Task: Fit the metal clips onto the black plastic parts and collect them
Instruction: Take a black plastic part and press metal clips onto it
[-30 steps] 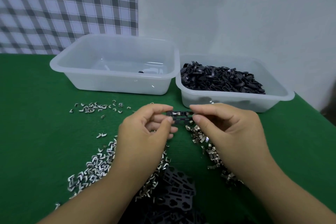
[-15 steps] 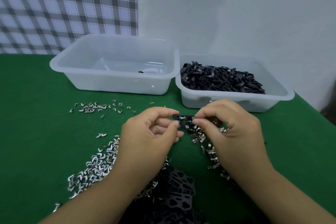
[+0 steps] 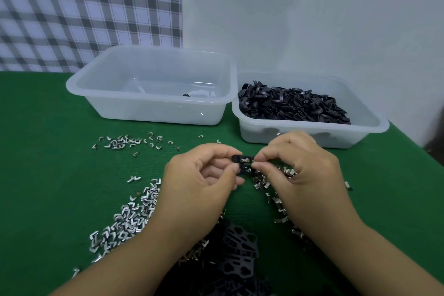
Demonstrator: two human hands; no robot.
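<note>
Item 1: black plastic part. I am seeing it held above the green surface, at centre, between both hands, with a small metal clip showing on its upper face.

Item 2: left hand. Its grip is pinching the left end of the part between thumb and forefinger; the other fingers are curling into the palm.

Item 3: right hand. Its grip is pinching the right end of the same part with the fingertips; loose clips are showing under the curled fingers, though I cannot tell whether it is holding them.

Item 4: loose metal clips. One heap is lying near left of the left forearm; a thin scatter is lying farther left, in front of the left tub; another trail is running beneath the right hand.

Item 5: left clear tub, far left of centre, carrying one small dark piece on its floor.

Item 6: right clear tub, just beside it, carrying a heap of black parts.

Item 7: black plastic frames, lying near, between the forearms.

Item 8: plaid cloth, hanging at far left.
</note>
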